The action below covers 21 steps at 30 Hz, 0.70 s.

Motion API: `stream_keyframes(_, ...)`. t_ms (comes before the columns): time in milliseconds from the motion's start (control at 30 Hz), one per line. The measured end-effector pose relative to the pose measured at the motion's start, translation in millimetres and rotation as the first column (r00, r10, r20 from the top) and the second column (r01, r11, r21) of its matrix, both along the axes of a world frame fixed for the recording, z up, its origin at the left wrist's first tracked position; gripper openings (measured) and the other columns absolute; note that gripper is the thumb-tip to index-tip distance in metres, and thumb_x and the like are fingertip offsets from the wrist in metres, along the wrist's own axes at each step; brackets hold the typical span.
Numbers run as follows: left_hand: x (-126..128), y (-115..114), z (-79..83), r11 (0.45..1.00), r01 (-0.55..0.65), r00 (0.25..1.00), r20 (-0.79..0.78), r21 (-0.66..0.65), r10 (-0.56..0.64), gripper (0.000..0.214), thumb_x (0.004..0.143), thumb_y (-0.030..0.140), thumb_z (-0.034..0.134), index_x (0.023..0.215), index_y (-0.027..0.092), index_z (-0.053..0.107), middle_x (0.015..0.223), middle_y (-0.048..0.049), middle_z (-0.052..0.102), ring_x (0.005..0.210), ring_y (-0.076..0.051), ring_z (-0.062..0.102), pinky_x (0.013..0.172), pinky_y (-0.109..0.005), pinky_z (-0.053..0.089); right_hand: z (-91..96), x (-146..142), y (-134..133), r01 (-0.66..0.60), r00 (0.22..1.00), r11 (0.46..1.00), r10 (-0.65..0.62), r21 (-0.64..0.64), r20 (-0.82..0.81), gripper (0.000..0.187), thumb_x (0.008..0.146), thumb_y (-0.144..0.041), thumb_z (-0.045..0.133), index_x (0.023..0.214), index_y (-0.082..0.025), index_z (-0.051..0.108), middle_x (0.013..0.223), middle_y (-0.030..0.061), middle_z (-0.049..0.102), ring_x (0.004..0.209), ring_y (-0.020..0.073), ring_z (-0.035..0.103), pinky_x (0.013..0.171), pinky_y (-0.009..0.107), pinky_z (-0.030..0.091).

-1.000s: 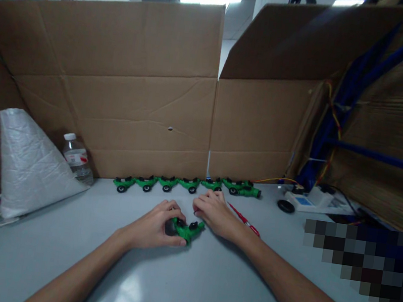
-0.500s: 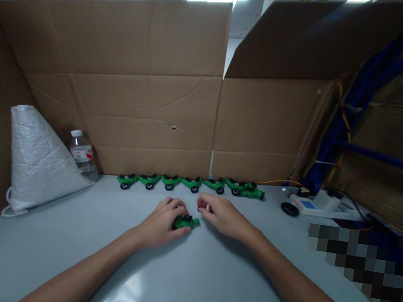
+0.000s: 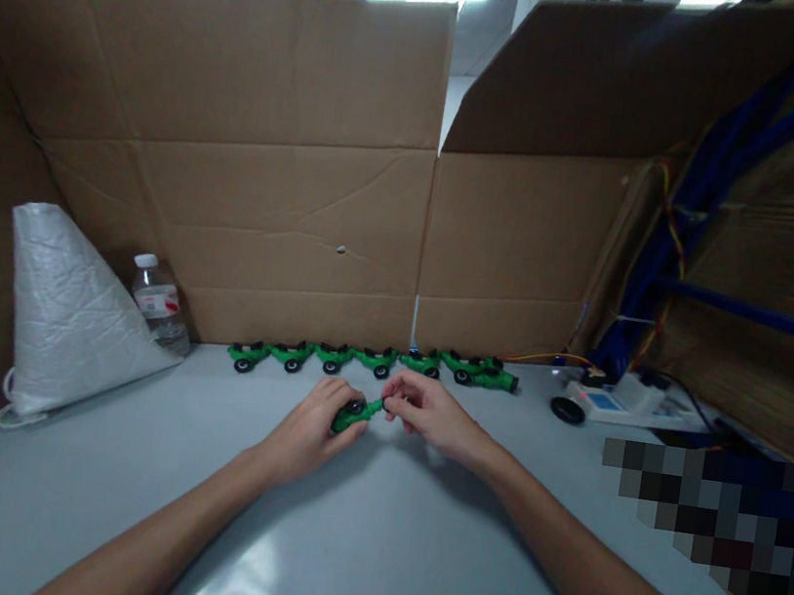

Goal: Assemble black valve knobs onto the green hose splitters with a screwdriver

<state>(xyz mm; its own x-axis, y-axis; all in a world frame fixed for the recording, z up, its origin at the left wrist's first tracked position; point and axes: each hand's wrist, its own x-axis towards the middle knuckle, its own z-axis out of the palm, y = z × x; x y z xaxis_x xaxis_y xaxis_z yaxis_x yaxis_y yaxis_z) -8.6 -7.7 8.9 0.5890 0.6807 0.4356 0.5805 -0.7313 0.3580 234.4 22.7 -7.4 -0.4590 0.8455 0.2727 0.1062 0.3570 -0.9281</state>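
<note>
steadying the green toy (image 3: 351, 417) at the lower middle of the frame, with the left hand (image 3: 317, 426) closed around its body, should keep its narrow end aligned with the small dark part (image 3: 386, 404) pinched lightly by the right hand (image 3: 431, 415)

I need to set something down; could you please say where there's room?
The table is bare between the left forearm and right forearm, and between the left forearm and silvery bag. Crowded: along the back, by the green toys and power strip.
</note>
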Motion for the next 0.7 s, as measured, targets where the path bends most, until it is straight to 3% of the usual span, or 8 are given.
stream_keyframes(367,-2.8,-5.4,-3.8,1.0,0.018,1.0,-0.007,0.004,-0.018,0.03,0.101,0.031,0.062,0.13,0.024,0.057,0.12,-0.0097,0.065,0.115,-0.028,0.059,0.1,-0.042,0.049,2.5,-9.0,-12.9,0.11,0.988,0.982,-0.125,0.15,0.091,0.016,0.096,-0.035,0.061,0.094,-0.02,0.066,0.074,-0.0026,0.058,0.062,0.0137,0.053,0.056,0.025,0.04)
stream_keyframes(467,-1.5,-9.0,-4.9,0.998,0.057,0.998,-0.004,0.011,-0.057,0.036,0.103,0.03,0.057,0.139,0.024,0.052,0.125,-0.0106,0.065,0.115,-0.027,0.06,0.1,-0.042,0.05,0.8,-10.8,-14.5,0.124,0.988,0.984,-0.135,0.131,0.077,0.018,0.096,-0.037,0.061,0.094,-0.02,0.066,0.071,-0.0029,0.055,0.062,0.0144,0.052,0.055,0.025,0.039)
stream_keyframes(700,-0.2,-10.3,-2.2,0.997,0.068,0.997,-0.044,0.048,-0.065,0.038,0.105,0.028,0.053,0.143,0.025,0.053,0.115,-0.0106,0.065,0.107,-0.027,0.058,0.096,-0.042,0.049,2.0,-13.2,-14.4,0.121,0.993,0.991,-0.12,0.051,-0.021,0.024,0.093,-0.043,0.066,0.091,-0.02,0.066,0.071,-0.0028,0.058,0.056,0.0124,0.052,0.051,0.025,0.039)
